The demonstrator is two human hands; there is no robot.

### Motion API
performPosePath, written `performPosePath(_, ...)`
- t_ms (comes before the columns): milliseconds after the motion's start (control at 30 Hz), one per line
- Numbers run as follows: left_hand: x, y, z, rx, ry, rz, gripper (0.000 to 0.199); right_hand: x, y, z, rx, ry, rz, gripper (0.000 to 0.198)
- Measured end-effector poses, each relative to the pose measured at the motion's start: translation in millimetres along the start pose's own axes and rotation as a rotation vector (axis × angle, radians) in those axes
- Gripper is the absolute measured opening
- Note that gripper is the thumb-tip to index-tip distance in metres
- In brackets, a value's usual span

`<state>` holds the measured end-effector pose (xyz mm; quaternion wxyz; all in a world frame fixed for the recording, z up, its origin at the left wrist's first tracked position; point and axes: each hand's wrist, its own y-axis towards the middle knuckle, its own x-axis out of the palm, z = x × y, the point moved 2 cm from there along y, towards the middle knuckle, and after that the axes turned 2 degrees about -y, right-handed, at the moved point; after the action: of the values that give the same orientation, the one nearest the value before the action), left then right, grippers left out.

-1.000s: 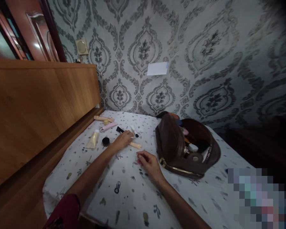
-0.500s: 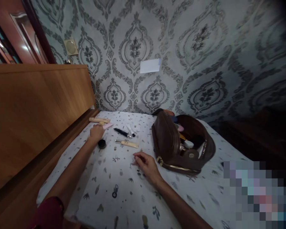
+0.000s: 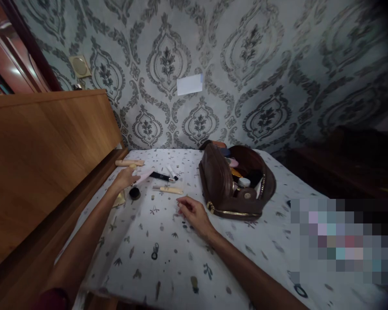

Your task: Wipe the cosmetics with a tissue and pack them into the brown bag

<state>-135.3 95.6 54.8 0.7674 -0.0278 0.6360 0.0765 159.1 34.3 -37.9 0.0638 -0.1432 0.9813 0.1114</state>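
Note:
My left hand (image 3: 124,177) is closed around a pale pink tube (image 3: 145,176) at the far left of the bed-like surface. The tube's tip reaches the end of a black tube (image 3: 161,176). Beside that hand lie a beige tube (image 3: 124,162) and a small round tan item (image 3: 133,166). A black round jar (image 3: 135,193) sits just below it, and a gold item (image 3: 120,199) is partly hidden by my forearm. My right hand (image 3: 194,214) rests on the cloth, fingers loosely bent and apart, holding nothing, near a cream tube (image 3: 170,190) with a silver cap.
A brown zipped bag (image 3: 216,176) stands open at right with several cosmetics inside, a white-lidded jar (image 3: 244,182) among them. A white tube with black cap (image 3: 172,172) lies mid-surface. A wooden panel (image 3: 51,150) borders the left; patterned wall (image 3: 194,51) stands behind.
My left hand has drawn the pink tube slightly toward me, and more of the tube shows. The view has shifted a little; my right hand stays resting on the cloth.

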Motion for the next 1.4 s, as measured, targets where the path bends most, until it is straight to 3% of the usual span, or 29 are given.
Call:
performPosePath(200, 19, -24, 33, 0.045, 0.086, -0.094, 0.030, 2, -1, -2, -0.009, -0.011, -0.018, 0.025)
performPosePath(467, 30, -29, 66, 0.002, 0.119, -0.149, 0.048, 6, -4, -2, -0.047, -0.047, -0.067, 0.025)
performPosePath(700, 36, -40, 76, 0.024, -0.004, -0.205, 0.049, 6, 5, 6, -0.227, -0.400, -0.070, 0.024)
performPosePath(900, 47, -98, 76, 0.040, -0.225, -0.192, 0.046, 16, 34, 9, -0.281, -0.402, -0.091, 0.033)
performPosePath(1067, 60, -162, 99, 0.135, -0.657, -0.283, 0.048, 16, 15, 2, -0.275, -0.357, -0.156, 0.033)
performPosePath(1200, 45, -180, 101, 0.144, -0.620, -0.135, 0.050, 6, -22, -6, -0.275, -0.393, -0.194, 0.035)
performPosePath(1300, 33, -175, 95, 0.084, -0.618, 0.025, 0.042, 2, -40, -6, -0.277, -0.458, -0.197, 0.041)
performPosePath(1400, 35, -165, 105, 0.139, -0.610, 0.175, 0.032, 1, -44, -2, -0.261, -0.501, -0.131, 0.054)
